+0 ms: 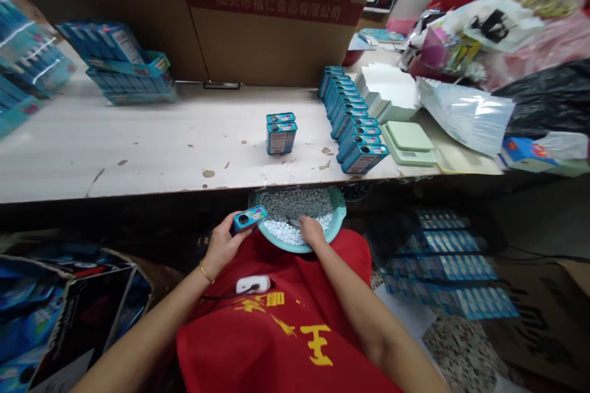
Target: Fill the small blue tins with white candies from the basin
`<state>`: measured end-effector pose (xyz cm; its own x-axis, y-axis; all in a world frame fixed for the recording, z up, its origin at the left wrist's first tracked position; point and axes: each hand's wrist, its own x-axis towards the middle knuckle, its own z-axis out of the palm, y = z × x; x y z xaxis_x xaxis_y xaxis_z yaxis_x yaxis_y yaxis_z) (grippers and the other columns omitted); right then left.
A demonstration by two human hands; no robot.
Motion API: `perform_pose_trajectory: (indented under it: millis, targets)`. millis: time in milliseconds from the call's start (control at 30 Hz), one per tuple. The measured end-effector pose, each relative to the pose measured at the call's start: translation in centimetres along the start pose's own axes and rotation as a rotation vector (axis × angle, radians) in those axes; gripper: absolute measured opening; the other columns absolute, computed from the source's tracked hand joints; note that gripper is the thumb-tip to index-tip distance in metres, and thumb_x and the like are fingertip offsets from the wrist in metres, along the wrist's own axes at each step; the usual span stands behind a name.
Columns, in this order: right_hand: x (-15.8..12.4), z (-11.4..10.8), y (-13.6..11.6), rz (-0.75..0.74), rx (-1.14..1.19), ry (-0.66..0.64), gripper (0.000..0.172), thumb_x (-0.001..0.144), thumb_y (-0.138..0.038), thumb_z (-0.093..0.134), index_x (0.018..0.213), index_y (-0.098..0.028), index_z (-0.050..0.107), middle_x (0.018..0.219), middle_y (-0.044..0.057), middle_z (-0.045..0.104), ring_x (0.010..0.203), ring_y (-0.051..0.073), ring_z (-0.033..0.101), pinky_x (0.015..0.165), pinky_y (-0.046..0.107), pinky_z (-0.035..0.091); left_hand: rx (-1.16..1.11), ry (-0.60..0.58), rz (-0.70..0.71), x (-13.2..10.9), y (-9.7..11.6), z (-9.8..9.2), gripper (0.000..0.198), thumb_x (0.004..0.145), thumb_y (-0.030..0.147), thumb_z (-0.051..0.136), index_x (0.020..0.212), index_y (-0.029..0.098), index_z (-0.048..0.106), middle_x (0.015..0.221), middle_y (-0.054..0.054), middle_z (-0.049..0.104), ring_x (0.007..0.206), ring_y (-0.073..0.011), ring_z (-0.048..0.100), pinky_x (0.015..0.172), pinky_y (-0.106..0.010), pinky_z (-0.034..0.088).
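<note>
My left hand (223, 243) grips a small blue box (249, 217) with a dark round opening in its top, held upright at the left rim of a turquoise basin (340, 211). Small white pellets (286, 233) fill the basin, partly in the shadow of the table edge. Inside it, my right hand (312, 231) is closed on a small grey scoop-like tool (294, 223), whose tip lies among the pellets. Two more blue boxes (279, 139) stand together on the table above the basin.
On the white table (175, 153), a row of blue boxes (354, 129) stands beside a pale green scale (410, 140) and stacked white cards (387, 89). A large carton (276, 43) rises behind. Packed trays (447, 258) lie low right; an open carton (87, 313) sits low left.
</note>
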<state>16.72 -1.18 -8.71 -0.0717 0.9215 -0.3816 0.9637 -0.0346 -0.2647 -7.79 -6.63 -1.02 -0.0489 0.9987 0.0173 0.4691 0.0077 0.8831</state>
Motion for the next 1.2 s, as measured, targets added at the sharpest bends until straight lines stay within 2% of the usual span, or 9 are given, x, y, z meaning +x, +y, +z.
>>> perform_pose_trajectory:
  millis: [233, 367, 467, 533, 667, 800, 933, 1067, 1200]
  targets:
    - [-0.7, -3.0, 3.1, -0.11, 0.242, 0.044, 0.029, 0.082, -0.021, 0.033, 0.083, -0.016, 0.061, 0.073, 0.002, 0.063, 0.071, 0.012, 0.055, 0.062, 0.019, 0.038, 0.032, 0.03, 0.005, 1.3, 0.0, -0.3, 0.04, 0.068, 0.034, 0.06, 0.104, 0.018, 0.053, 0.094, -0.004, 0.063, 0.085, -0.0178, 0.058, 0.078, -0.03, 0.045]
    - [-2.1, -6.6, 3.4, -0.208, 0.5, 0.109, 0.026, 0.078, -0.024, 0.037, 0.079, -0.015, 0.062, 0.059, -0.001, 0.057, 0.058, 0.012, 0.052, 0.056, 0.021, 0.038, 0.033, -0.027, 0.072, 2.4, 0.8, 0.7, 0.036, 0.07, 0.031, 0.057, 0.103, 0.019, 0.054, 0.096, -0.004, 0.063, 0.086, -0.0172, 0.058, 0.081, -0.03, 0.044]
    - [-3.4, -10.0, 2.4, -0.289, 0.543, 0.144, 0.026, 0.077, -0.025, 0.04, 0.08, -0.017, 0.064, 0.062, 0.0, 0.06, 0.059, 0.013, 0.053, 0.056, 0.022, 0.038, 0.089, -0.065, 0.12, 3.2, 1.3, 1.9, 0.036, 0.069, 0.027, 0.057, 0.104, 0.018, 0.054, 0.097, -0.005, 0.062, 0.088, -0.0186, 0.057, 0.082, -0.032, 0.044]
    - [-4.2, -12.1, 1.3, -0.334, 0.447, 0.151, 0.026, 0.078, -0.025, 0.041, 0.083, -0.02, 0.066, 0.071, 0.001, 0.064, 0.066, 0.014, 0.056, 0.06, 0.022, 0.039, 0.13, -0.081, 0.153, 3.7, 1.5, 2.6, 0.037, 0.069, 0.024, 0.057, 0.105, 0.018, 0.054, 0.099, -0.006, 0.061, 0.09, -0.0197, 0.057, 0.083, -0.033, 0.043]
    - [-5.7, -15.4, -1.5, -0.33, 0.049, 0.123, 0.029, 0.079, -0.024, 0.04, 0.092, -0.029, 0.066, 0.089, 0.0, 0.067, 0.085, 0.016, 0.058, 0.071, 0.024, 0.04, 0.201, -0.096, 0.187, 4.0, 1.9, 3.7, 0.04, 0.068, 0.021, 0.056, 0.107, 0.017, 0.053, 0.105, -0.008, 0.059, 0.095, -0.0216, 0.054, 0.087, -0.036, 0.041]
    - [-6.9, -17.2, -4.3, -0.299, -0.268, 0.086, 0.035, 0.079, -0.02, 0.037, 0.1, -0.029, 0.063, 0.095, 0.004, 0.066, 0.088, 0.019, 0.058, 0.073, 0.028, 0.041, 0.255, -0.112, 0.193, 3.8, 1.9, 4.1, 0.041, 0.068, 0.021, 0.056, 0.109, 0.016, 0.052, 0.106, -0.009, 0.059, 0.097, -0.0225, 0.054, 0.088, -0.037, 0.04]
    - [-7.9, -18.4, -5.7, -0.315, -0.341, 0.079, 0.033, 0.078, -0.017, 0.038, 0.095, -0.024, 0.064, 0.091, 0.007, 0.066, 0.085, 0.02, 0.06, 0.073, 0.029, 0.042, 0.245, -0.112, 0.176, 3.3, 2.2, 3.5, 0.039, 0.068, 0.02, 0.055, 0.107, 0.015, 0.052, 0.106, -0.009, 0.059, 0.097, -0.0221, 0.054, 0.088, -0.037, 0.04]
    - [-8.8, -19.3, -3.2, -0.376, -0.02, 0.238, 0.031, 0.082, -0.023, 0.037, 0.096, -0.024, 0.064, 0.096, 0.004, 0.066, 0.089, 0.018, 0.059, 0.077, 0.027, 0.042, 0.121, -0.101, 0.189, 3.4, 4.5, 1.4, 0.036, 0.071, 0.022, 0.055, 0.107, 0.017, 0.051, 0.102, -0.006, 0.059, 0.092, -0.0189, 0.055, 0.085, -0.033, 0.042]
    - [-9.0, -18.5, 1.7, -0.32, 0.477, 0.435, 0.032, 0.082, -0.033, 0.04, 0.096, -0.018, 0.064, 0.09, 0.005, 0.067, 0.079, 0.016, 0.06, 0.072, 0.025, 0.046, 0.043, -0.018, 0.32, 6.4, 7.6, 0.1, 0.033, 0.073, 0.027, 0.055, 0.104, 0.018, 0.051, 0.101, -0.004, 0.056, 0.092, -0.0162, 0.054, 0.084, -0.03, 0.042]
